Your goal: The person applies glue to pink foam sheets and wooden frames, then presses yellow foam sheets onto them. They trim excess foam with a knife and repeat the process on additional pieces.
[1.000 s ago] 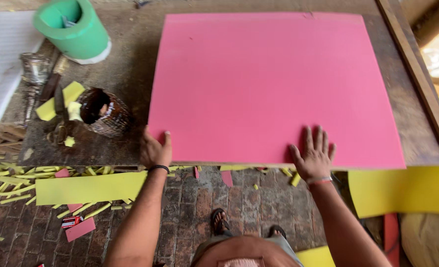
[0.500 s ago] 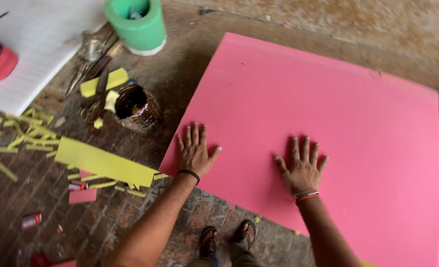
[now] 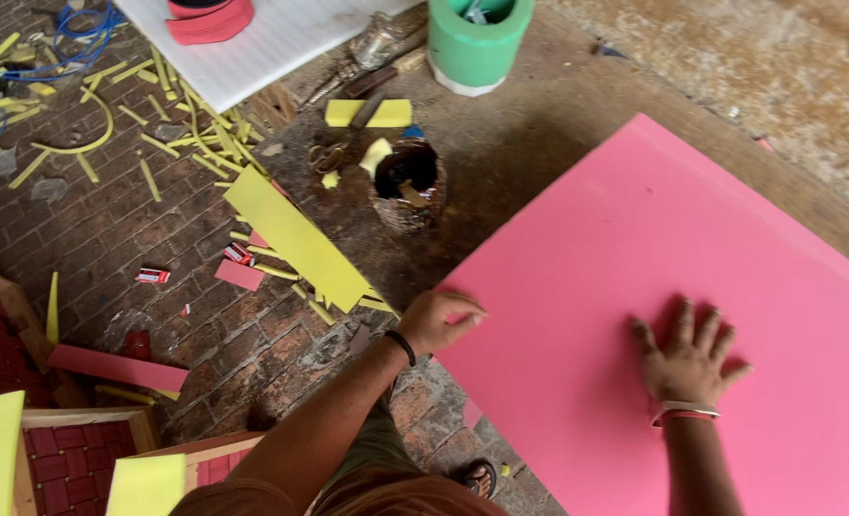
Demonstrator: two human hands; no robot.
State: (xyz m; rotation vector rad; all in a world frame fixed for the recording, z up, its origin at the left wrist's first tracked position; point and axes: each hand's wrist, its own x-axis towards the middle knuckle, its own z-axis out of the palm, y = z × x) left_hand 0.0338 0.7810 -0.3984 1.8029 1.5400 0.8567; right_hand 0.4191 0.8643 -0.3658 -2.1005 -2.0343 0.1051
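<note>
Head view. A large pink foam sheet (image 3: 634,268) lay flat on a worn wooden table (image 3: 730,67) and filled the frame from 2 o'clock round to 6 o'clock. The right hand (image 3: 689,361), at about 4 o'clock, rested palm down on the sheet with its fingers spread apart; a band circled its wrist. The left hand (image 3: 440,318), just below centre, sat at the sheet's near left edge with its fingers curled together over that edge; whether they pinched the foam could not be told. A dark band circled the left wrist.

Just above centre, a small woven basket (image 3: 408,184) stood on the table, near the sheet's edge but apart from it. A green cylindrical container (image 3: 479,43) stood at 12 o'clock. Two yellow foam blocks (image 3: 368,113) lay between the container and the basket. A long yellow foam strip (image 3: 295,239) reached from the table edge toward 9 o'clock, over a brick floor (image 3: 109,229) strewn with thin yellow offcuts (image 3: 171,96). A white sheet (image 3: 262,43) lay at 11 o'clock, bearing a red round object (image 3: 209,19). A pink foam strip (image 3: 118,368) lay at 8 o'clock.
</note>
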